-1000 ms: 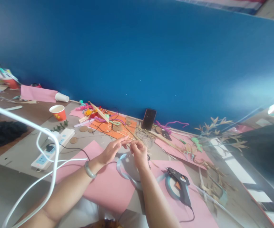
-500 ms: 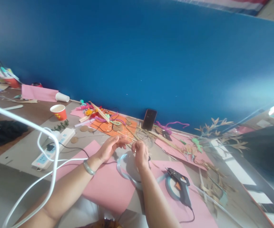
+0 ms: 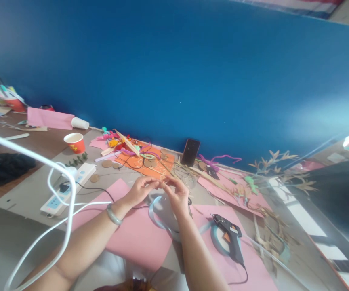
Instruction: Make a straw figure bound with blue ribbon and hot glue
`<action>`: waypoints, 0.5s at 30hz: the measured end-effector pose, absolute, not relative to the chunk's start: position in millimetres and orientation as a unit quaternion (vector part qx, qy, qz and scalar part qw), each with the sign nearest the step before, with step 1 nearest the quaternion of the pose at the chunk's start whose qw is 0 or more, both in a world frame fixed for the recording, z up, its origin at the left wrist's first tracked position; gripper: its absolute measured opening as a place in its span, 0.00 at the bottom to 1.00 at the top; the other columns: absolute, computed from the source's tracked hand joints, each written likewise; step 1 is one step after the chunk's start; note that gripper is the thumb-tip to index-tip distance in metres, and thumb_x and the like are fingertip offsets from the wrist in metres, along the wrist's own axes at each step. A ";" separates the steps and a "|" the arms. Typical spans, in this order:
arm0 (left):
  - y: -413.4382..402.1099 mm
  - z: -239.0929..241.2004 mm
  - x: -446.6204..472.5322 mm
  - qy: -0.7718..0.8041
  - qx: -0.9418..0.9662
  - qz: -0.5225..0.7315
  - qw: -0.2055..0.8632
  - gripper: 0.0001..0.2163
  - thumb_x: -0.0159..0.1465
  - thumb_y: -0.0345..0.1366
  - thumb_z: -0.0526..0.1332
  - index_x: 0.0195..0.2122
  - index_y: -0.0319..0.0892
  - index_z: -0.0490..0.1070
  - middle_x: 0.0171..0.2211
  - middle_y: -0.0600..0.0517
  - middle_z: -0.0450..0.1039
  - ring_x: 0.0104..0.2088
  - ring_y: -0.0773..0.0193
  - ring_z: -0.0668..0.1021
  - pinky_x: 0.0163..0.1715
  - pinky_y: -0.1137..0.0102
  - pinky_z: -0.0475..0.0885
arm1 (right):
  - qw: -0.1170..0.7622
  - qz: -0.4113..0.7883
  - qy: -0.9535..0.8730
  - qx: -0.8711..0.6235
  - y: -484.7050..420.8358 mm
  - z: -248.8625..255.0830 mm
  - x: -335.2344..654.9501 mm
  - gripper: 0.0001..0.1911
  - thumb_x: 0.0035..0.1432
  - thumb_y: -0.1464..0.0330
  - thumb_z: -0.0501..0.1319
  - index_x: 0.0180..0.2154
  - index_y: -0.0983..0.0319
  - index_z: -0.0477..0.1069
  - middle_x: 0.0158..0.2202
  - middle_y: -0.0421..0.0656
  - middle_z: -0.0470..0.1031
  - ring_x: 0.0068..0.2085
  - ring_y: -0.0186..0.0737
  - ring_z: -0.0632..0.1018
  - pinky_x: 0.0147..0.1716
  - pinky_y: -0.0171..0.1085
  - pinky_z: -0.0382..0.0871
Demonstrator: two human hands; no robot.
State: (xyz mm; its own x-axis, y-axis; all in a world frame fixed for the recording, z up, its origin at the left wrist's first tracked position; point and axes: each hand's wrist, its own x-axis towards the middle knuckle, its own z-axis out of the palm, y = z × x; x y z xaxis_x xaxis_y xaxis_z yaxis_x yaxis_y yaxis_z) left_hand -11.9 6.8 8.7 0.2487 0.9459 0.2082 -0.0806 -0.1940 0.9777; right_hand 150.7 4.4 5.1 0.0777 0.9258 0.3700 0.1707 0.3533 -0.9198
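My left hand (image 3: 141, 190) and my right hand (image 3: 177, 191) meet fingertip to fingertip over the middle of the table. Both are pinched closed; whatever sits between the fingertips is too small to make out. Below them curls a light blue ribbon (image 3: 154, 216), which runs under my right forearm toward its roll (image 3: 219, 239). On that roll rests a black glue gun (image 3: 229, 232), its nozzle pointing up and left. Pink paper (image 3: 141, 246) lies beneath my wrists. Just beyond my fingers is an orange sheet (image 3: 129, 162) strewn with thin twisted pieces.
A white cable (image 3: 70, 210) loops close in front at the left, over a power strip (image 3: 68, 190). A red paper cup (image 3: 75, 143) stands behind it. A phone (image 3: 190, 152) leans near the blue wall (image 3: 174, 81). Dried twigs (image 3: 273, 226) lie at the right.
My right hand has turned from a curled fist, its fingers stretching toward the left hand. The left fingers have closed to a pinch, and the fingertips now meet.
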 end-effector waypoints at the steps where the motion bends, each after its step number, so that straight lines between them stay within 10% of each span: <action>1: 6.6 8.4 -11.8 0.368 0.607 0.489 0.508 0.14 0.61 0.44 0.60 0.35 0.38 0.78 0.35 0.46 0.80 0.38 0.58 0.78 0.41 0.66 0.71 | 0.562 0.306 -0.610 -0.467 3.6 5.7 150.3 0.12 0.48 0.63 0.69 0.36 0.58 0.76 0.33 0.44 0.78 0.32 0.41 0.76 0.38 0.42 0.69; 15: 6.5 -3.9 -10.9 0.408 0.778 0.436 0.196 0.12 0.67 0.37 0.52 0.39 0.43 0.75 0.33 0.47 0.78 0.36 0.59 0.76 0.46 0.61 0.62 | 0.440 0.041 -0.784 -0.437 3.1 5.0 150.2 0.07 0.61 0.72 0.55 0.35 0.59 0.71 0.34 0.43 0.79 0.36 0.40 0.78 0.42 0.42 0.58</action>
